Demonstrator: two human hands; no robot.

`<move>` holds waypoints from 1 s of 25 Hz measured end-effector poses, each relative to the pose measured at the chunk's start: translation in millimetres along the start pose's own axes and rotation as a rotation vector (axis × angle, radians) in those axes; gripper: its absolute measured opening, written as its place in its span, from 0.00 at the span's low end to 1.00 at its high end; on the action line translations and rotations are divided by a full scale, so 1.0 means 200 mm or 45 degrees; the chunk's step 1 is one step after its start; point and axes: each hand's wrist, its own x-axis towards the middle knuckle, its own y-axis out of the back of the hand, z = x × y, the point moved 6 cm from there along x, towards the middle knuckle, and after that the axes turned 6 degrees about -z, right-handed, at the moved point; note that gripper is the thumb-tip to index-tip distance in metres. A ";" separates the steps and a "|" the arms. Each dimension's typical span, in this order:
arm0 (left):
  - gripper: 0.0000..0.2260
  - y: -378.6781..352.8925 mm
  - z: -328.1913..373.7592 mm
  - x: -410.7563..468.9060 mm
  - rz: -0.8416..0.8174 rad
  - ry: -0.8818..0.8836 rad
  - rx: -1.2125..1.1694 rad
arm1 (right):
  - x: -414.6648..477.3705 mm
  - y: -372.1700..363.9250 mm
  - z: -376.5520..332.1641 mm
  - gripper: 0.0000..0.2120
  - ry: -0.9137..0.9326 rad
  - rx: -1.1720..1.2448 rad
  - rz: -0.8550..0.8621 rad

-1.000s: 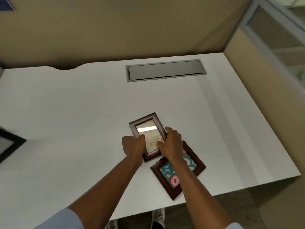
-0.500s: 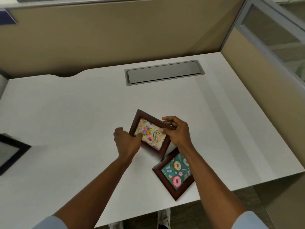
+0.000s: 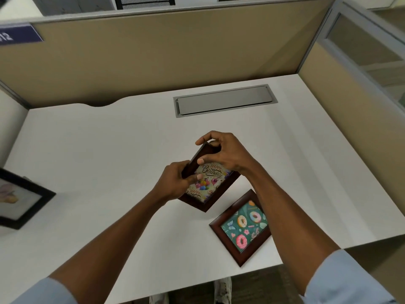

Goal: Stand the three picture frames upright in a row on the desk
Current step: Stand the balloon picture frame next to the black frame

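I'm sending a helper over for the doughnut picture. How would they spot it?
On the white desk, look near the front edge, right of centre. A brown frame lies flat there under the right forearm; it alone shows doughnuts on dark green.

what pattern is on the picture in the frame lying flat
Doughnuts and butterflies on dark green, in the doughnut frame, head view.

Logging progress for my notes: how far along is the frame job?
None stands yet. Both hands, left hand and right hand, hold the brown-framed birthday picture lifted. The brown-framed donut picture lies flat; the black-framed picture waits at the desk's left edge.
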 end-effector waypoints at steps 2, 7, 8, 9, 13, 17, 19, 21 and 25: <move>0.15 -0.02 -0.06 -0.04 0.017 0.065 -0.332 | 0.00 0.02 0.02 0.24 -0.053 -0.093 0.055; 0.14 -0.01 -0.18 -0.10 0.213 0.133 -0.874 | -0.14 -0.04 0.22 0.20 -0.241 0.168 0.474; 0.14 0.00 -0.18 -0.10 0.237 0.121 -0.925 | -0.17 -0.10 0.27 0.17 -0.282 0.328 0.471; 0.14 0.01 -0.19 -0.10 0.254 0.108 -0.945 | -0.19 -0.18 0.31 0.14 -0.302 0.450 0.450; 0.13 0.02 -0.19 -0.09 0.285 0.096 -0.855 | -0.25 -0.37 0.34 0.12 -0.228 0.650 0.413; 0.13 0.02 -0.18 -0.10 0.306 0.084 -0.767 | -0.27 -0.43 0.36 0.14 -0.202 0.809 0.395; 0.16 0.02 -0.19 -0.10 0.317 0.101 -0.724 | -0.26 -0.44 0.37 0.15 -0.208 0.831 0.371; 0.16 0.02 -0.21 -0.11 0.318 0.115 -0.710 | -0.26 -0.43 0.38 0.17 -0.213 0.847 0.346; 0.11 0.01 -0.22 -0.13 0.304 0.052 -0.739 | -0.25 -0.43 0.35 0.16 -0.205 0.831 0.325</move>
